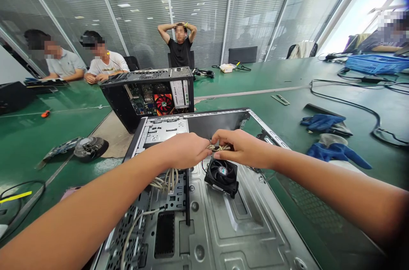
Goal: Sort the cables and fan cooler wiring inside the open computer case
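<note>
Twisted bundle of pale cream wires (219, 147): hangs in the air just above the black square plastic cooling fan (222, 175), clear of its top face and over its far edge. Runs crosswise, long axis left to right, roughly level. Spans only the short gap between the two hands, so sits equally near to both, neither arm having the shorter reach. Continues leftward and downward as a looser sheaf of pale wires (165, 180), dropping to the left of the fan into the open grey sheet-metal computer case (243, 236) beneath the fan.

Left hand (185, 150): up and to the left of the fan, closed tight, thumb and fingertips pinching the left end of the bundle, back of the hand toward the camera. Right hand (246, 148): up and to the right of the fan, likewise drawn into a narrow pinch on the right end, other fingers curled under. Fingertips of the two almost meeting straight above the fan.

Farther out: behind the fan and to its left, a second black tower case (150, 95), side open, red-bladed card inside. Well to the right of the fan, blue work gloves (322, 122) lying on the green tabletop (287, 82). Far behind the fan, seated people (180, 48), hands nowhere near the bundle.
</note>
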The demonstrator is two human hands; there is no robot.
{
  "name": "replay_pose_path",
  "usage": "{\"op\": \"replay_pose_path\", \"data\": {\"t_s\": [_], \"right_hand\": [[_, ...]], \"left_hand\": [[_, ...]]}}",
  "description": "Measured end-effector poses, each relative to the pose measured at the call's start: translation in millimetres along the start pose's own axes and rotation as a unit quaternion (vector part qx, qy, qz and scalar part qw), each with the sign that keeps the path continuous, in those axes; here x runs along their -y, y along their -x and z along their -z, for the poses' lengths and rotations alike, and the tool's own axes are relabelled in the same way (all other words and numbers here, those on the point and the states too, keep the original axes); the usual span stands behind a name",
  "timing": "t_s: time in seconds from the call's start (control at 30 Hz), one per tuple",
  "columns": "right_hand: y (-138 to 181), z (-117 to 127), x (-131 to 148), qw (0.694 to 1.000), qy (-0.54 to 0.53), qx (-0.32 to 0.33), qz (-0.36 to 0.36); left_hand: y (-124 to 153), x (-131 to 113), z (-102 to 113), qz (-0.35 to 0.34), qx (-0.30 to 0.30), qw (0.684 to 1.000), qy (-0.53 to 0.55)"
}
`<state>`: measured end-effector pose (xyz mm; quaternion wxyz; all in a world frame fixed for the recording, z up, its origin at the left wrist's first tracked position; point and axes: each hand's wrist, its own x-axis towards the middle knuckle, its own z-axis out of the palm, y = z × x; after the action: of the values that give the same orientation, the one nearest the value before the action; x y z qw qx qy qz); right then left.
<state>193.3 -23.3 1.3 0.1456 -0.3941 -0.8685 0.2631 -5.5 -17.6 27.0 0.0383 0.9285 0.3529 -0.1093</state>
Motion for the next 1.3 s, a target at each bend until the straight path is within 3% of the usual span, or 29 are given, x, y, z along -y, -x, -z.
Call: {"op": "replay_pose_path", "data": {"t_s": [0.1, 0.27, 0.37, 0.6, 0.97, 1.2, 1.3], "right_hand": [[0.2, 0.2, 0.2, 1.000, -0.012, -0.001, -0.011], [1.9, 3.0, 7.5, 0.991, -0.101, 0.068, -0.059], [2.4, 3.2, 9.2, 0.991, -0.093, 0.081, -0.059], [0.3, -0.2, 0.0, 1.000, 0.002, 0.007, 0.009], [0.0, 2.3, 5.1, 0.989, -0.110, 0.081, -0.059], [-0.8, -1.1, -1.5, 1.000, 0.002, 0.013, -0.012], [-0.2, 0.1, -0.6, 0.999, -0.013, 0.025, -0.028]], "left_hand": [[-0.4, 0.2, 0.2, 0.002, 0.004, 1.000, -0.003], [-0.5, -2.2, -0.7, 0.005, 0.004, 1.000, -0.014], [-0.4, -3.2, -1.2, 0.009, 0.006, 1.000, -0.024], [-0.4, -2.5, -0.4, 0.006, 0.011, 1.000, -0.020], [-0.8, -3.2, -2.5, 0.008, 0.005, 1.000, -0.013], [-1.4, -2.7, -0.3, 0.017, 0.015, 1.000, -0.011], [-1.6, -2.5, -0.5, 0.018, 0.022, 1.000, -0.009]]}}
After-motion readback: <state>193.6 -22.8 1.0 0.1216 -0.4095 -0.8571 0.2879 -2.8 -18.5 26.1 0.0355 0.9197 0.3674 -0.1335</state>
